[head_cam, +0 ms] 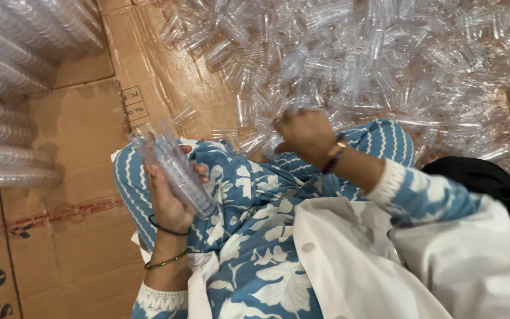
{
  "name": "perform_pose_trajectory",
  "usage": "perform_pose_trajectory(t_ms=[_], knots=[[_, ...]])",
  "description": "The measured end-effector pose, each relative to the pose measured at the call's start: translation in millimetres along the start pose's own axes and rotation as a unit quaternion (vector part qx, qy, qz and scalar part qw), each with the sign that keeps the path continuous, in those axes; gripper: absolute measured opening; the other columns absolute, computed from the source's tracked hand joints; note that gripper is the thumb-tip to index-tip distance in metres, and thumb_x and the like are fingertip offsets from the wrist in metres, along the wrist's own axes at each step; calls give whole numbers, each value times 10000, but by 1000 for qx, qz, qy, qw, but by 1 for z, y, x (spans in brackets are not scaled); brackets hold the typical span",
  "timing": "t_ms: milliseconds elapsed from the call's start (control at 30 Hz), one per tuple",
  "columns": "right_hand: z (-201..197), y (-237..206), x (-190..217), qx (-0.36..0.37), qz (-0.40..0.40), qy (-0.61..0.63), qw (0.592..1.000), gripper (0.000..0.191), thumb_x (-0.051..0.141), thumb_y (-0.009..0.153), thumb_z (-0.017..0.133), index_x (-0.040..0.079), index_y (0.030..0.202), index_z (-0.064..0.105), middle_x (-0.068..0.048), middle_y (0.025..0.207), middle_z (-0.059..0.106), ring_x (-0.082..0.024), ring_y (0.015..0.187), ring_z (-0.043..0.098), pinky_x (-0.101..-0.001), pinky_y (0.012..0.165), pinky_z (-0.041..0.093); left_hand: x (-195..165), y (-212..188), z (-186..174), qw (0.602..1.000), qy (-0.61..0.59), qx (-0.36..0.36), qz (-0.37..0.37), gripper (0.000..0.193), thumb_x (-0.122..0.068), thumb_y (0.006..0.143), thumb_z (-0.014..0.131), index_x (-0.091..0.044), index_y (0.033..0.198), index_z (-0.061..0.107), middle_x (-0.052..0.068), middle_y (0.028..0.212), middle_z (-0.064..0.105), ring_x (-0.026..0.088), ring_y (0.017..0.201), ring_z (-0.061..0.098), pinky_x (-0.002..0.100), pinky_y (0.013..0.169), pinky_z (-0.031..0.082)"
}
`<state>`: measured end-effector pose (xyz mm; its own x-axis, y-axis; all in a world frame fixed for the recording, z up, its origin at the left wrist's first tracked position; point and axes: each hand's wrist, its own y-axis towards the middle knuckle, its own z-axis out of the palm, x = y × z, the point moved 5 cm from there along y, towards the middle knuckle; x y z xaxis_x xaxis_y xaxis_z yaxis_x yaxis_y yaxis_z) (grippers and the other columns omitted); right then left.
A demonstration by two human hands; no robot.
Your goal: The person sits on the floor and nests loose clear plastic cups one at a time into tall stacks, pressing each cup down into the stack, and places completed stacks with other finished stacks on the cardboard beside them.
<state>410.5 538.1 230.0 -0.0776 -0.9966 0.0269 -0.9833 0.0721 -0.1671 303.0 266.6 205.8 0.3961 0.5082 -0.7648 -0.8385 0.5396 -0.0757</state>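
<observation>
My left hand [169, 198] grips a nested stack of clear plastic cups [175, 168], held tilted over my blue and white patterned lap. Thin bangles circle that wrist. My right hand [303, 134] reaches forward into a big loose heap of clear plastic cups [385, 65], its fingers closed around one or more of them; the grasp is blurred. A bracelet sits on that wrist, and a white coat sleeve covers the arm.
Flattened brown cardboard [72, 224] covers the floor at left and under the heap. Long rows of stacked clear cups [13, 88] lie at the upper left. A black object [479, 177] rests at right beside my arm.
</observation>
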Motion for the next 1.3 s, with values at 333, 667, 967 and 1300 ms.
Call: perform_pose_trajectory(t_ms=[333,667,967,1300], knots=[[74,124,11,24,-95,142,985,451,353,860,715,140,1249,632,-169,1209,656,-389,1094,653,-491,851,547,9,-11,-45,963,-224,-5,-152,679,-627,1072,388,-57,1425,497,139,1257,606,264,899,652,410,712,568],[179,230,46,295,-250,-126,914,216,124,885,648,46,1033,783,-190,1065,743,-383,1028,708,-460,895,574,31,-2,-32,914,-313,14,-257,701,-621,1062,359,-4,1350,526,136,1188,634,240,834,650,363,653,577],[7,104,13,219,-9,453,864,677,645,947,405,122,1264,695,-126,1164,768,-250,1121,730,-445,996,569,52,13,8,955,-44,62,-286,708,-482,997,472,-277,1621,209,106,1194,643,227,773,705,321,591,611],[81,265,70,112,-190,223,950,535,268,900,752,66,1350,543,-205,1348,613,-392,1252,595,-479,1068,490,33,6,-27,906,-345,21,-244,652,-587,1077,354,-45,1422,466,152,1186,623,248,839,655,365,655,586]])
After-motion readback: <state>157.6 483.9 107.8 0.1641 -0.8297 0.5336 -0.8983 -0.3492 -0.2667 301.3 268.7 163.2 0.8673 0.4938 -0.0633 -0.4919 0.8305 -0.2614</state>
